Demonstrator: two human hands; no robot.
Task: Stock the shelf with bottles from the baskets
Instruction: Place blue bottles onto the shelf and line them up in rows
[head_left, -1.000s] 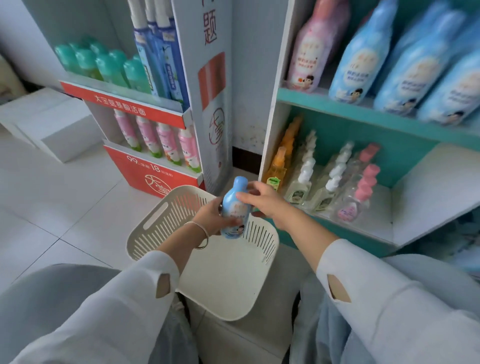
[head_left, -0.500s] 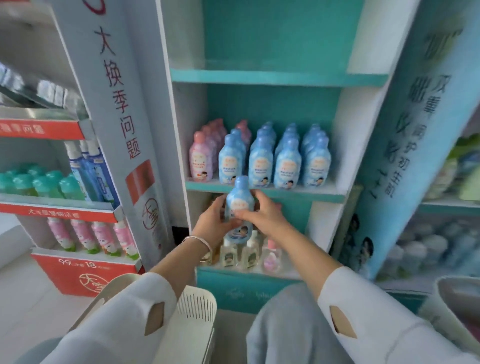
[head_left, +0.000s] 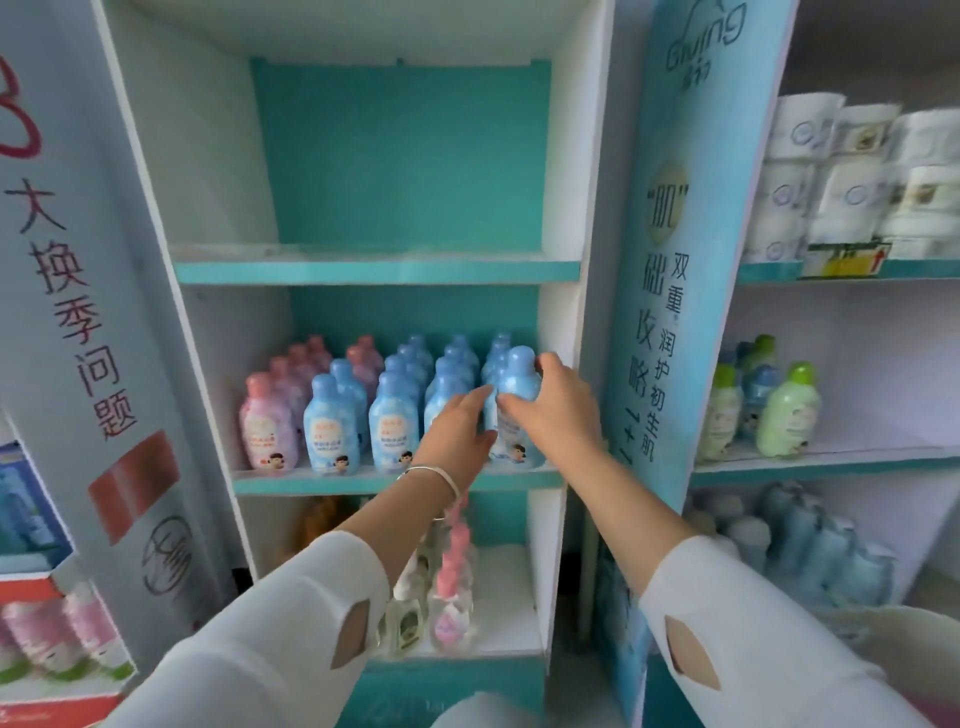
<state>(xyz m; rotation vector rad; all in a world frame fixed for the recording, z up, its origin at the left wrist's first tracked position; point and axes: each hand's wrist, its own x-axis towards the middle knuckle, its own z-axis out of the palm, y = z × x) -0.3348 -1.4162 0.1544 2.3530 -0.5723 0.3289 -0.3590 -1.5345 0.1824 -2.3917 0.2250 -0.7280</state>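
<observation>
Right hand (head_left: 558, 410) is wrapped round the bottle (head_left: 519, 384), and the left hand (head_left: 460, 426) steadies its side with near-straight fingers. The bottle is at the right end of the shelf (head_left: 363, 480) front. I'd seat it flat, label out, level with the blue row (head_left: 394, 421), then let go.

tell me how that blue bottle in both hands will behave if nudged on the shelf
The blue bottle is taller than wide, so probably tippy if nudged high. It looks like smooth rigid plastic, likely stiff but slightly slippery. Neighbouring bottles stand close, so a tip could topple them.
</observation>
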